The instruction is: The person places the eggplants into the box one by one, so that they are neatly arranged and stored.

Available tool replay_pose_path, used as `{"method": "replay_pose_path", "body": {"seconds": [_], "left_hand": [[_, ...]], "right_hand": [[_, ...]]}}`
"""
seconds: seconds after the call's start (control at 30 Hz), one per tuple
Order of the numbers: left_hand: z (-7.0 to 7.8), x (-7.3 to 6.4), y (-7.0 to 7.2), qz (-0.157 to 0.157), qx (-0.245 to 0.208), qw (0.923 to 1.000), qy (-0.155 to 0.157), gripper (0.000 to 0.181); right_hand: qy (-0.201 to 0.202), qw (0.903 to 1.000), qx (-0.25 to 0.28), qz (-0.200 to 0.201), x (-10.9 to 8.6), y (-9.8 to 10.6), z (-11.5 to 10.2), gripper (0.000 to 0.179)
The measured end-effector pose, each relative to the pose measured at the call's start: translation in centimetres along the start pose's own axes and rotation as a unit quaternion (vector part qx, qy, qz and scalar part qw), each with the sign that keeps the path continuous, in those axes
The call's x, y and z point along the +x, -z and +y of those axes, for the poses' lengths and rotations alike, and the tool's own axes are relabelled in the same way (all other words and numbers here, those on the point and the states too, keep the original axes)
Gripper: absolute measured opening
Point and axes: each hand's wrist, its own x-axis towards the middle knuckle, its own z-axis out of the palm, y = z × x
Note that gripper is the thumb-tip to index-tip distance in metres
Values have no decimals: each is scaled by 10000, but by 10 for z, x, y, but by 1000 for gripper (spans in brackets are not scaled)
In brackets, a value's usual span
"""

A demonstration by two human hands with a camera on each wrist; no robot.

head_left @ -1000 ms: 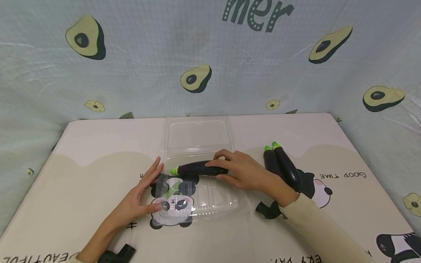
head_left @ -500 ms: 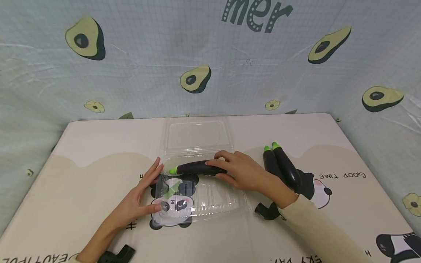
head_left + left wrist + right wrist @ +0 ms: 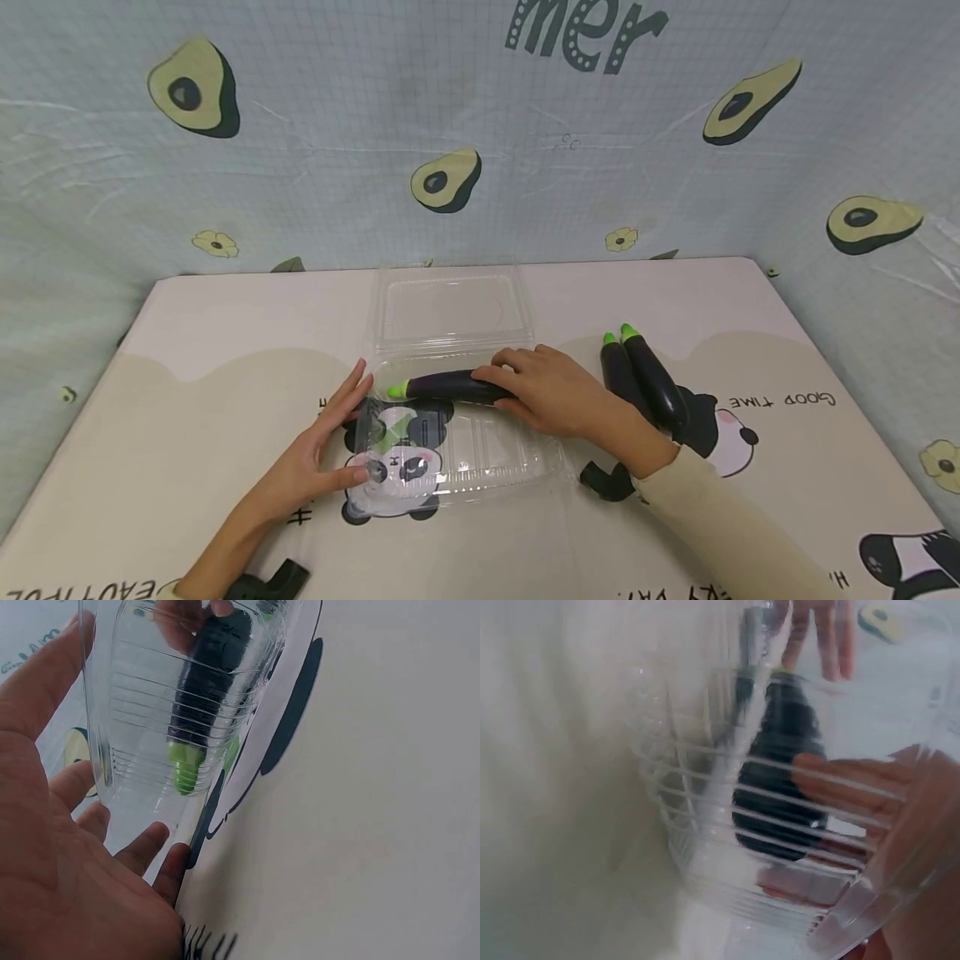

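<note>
The right hand (image 3: 551, 392) grips the thick end of a long, glossy, dark purple eggplant with a bright green tip (image 3: 442, 385), its fingers curled over the far side and the thumb on the near side. The eggplant lies crosswise within the far part of a clear, ribbed plastic tray (image 3: 495, 454), its green tip pointing toward the left hand (image 3: 315, 454); whether it touches the tray's floor cannot be told. The left hand's fingers are spread wide along the tray's left edge, thumb well apart from them. Beyond the tray, its clear, rectangular plastic lid (image 3: 450, 304) is folded back open. Two more dark eggplants with green tips (image 3: 655, 379) lie side by side right of the tray, beyond the right forearm, on a pale, panda-printed table covering (image 3: 225, 433).
</note>
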Motion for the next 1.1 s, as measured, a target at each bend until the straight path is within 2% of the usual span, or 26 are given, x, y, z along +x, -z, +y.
{"method": "replay_pose_path", "body": {"seconds": [0.17, 0.5, 1.1], "left_hand": [[1, 0, -1, 9, -19, 10000, -17, 95], [1, 0, 0, 13, 58, 10000, -22, 95], [0, 0, 0, -2, -5, 10000, -30, 95]], "right_hand": [[-55, 9998, -181, -89, 1, 0, -3, 43], [-128, 9988, -471, 20, 2, -1, -4, 41], [-256, 9965, -679, 423, 2, -2, -8, 34]]}}
